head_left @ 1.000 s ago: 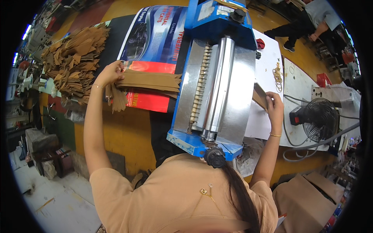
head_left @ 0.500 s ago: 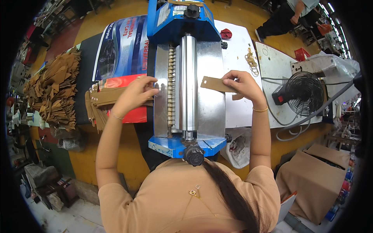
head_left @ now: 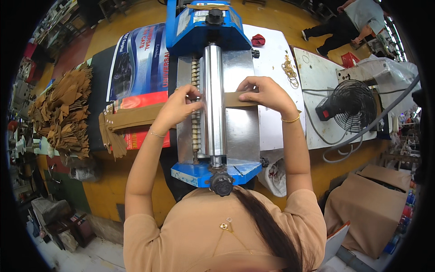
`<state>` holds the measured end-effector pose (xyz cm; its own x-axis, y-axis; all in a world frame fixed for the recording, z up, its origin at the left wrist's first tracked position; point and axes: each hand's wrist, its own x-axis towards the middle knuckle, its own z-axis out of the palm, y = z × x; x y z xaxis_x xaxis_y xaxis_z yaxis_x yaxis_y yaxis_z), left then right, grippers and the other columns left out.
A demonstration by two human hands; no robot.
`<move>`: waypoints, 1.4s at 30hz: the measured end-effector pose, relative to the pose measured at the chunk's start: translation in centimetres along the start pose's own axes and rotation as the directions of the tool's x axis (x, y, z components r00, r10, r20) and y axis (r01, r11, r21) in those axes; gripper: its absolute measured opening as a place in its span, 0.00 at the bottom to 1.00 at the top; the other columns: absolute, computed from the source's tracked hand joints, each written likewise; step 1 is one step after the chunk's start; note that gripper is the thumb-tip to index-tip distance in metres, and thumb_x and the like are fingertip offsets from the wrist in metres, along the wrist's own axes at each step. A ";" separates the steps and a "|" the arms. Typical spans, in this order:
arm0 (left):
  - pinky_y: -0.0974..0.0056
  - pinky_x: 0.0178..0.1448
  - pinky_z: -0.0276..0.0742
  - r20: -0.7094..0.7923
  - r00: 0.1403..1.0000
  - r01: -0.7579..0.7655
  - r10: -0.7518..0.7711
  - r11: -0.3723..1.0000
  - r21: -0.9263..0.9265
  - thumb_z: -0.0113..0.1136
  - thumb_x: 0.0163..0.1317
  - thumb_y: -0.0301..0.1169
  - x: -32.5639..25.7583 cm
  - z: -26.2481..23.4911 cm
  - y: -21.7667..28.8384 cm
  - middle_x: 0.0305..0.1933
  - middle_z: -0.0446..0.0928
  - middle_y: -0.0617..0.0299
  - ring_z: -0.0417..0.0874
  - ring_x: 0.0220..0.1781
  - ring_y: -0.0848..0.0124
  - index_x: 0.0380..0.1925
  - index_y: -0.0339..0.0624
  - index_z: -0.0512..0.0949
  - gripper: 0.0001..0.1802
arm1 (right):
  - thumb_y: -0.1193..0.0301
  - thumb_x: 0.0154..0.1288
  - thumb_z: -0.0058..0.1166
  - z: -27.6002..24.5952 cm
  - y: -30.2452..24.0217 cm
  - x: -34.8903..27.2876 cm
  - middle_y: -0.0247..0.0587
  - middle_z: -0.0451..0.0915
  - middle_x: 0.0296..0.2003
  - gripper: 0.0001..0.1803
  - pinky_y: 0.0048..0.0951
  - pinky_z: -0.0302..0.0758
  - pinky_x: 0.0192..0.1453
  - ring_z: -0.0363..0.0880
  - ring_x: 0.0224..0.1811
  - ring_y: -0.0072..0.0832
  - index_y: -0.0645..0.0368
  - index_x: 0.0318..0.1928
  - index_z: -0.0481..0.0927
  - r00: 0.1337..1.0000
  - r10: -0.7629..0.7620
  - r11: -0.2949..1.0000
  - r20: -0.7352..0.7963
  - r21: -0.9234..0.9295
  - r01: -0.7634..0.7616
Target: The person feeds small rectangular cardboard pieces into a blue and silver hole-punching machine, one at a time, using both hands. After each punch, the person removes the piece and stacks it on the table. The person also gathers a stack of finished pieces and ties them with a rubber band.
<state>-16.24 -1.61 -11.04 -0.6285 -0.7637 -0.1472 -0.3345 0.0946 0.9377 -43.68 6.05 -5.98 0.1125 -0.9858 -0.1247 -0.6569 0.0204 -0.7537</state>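
A blue roller machine with a shiny metal roller stands in front of me. My right hand pinches a flat brown strip between thumb and fingers over the metal plate right of the roller. The strip's left end meets the roller's right side; whether it passes beneath cannot be seen. On the other side, my left hand is by the roller's left edge, thumb and fingers curved and apart, with nothing visible between them. Left of the machine, a stack of similar brown strips lies across a red printed sheet.
A large heap of brown pieces lies at the far left. To the right are a black fan, a cable and yellow rings on the white table. Black knobs stick out from the machine. Another person is at the upper right.
My right hand has moved left, bringing the strip to the roller. My left hand has moved right, over to the roller's left edge. The person at the back shows more fully.
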 end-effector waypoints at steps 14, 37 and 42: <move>0.73 0.39 0.75 -0.037 0.984 0.159 -0.172 0.958 -0.237 0.60 0.52 0.15 -1.7 -4.7 -0.2 0.37 0.77 0.61 0.78 0.33 0.79 0.62 0.36 0.68 0.34 | 0.64 0.59 0.63 2.4 15.4 -5.5 0.41 0.80 0.49 0.18 0.43 0.74 0.53 0.78 0.50 0.36 0.52 0.50 0.83 0.868 0.196 0.775 -0.456 -0.470 -0.422; 0.76 0.32 0.74 -0.464 0.884 -0.162 0.054 0.967 -0.197 0.64 0.56 0.16 -10.5 -11.6 8.7 0.33 0.75 0.64 0.78 0.29 0.80 0.68 0.37 0.63 0.38 | 0.76 0.67 0.53 2.0 11.1 -6.4 0.44 0.83 0.38 0.08 0.31 0.76 0.45 0.83 0.39 0.36 0.62 0.43 0.82 0.715 -0.026 0.970 -0.698 -0.192 -0.152; 0.77 0.36 0.74 -0.484 0.854 -0.246 0.188 0.967 -0.058 0.61 0.58 0.16 -11.2 -11.9 11.9 0.35 0.76 0.63 0.78 0.33 0.81 0.70 0.40 0.61 0.38 | 0.71 0.68 0.55 1.5 9.5 -6.4 0.43 0.84 0.38 0.09 0.28 0.76 0.45 0.82 0.39 0.32 0.63 0.44 0.83 0.704 0.093 0.979 -0.704 -0.064 -0.194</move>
<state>-4.86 0.46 5.50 -0.2598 -0.9440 0.2034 -0.1282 0.2424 0.9617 -49.55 12.75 -13.31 -0.5070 -0.8092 0.2968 -0.7129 0.2001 -0.6722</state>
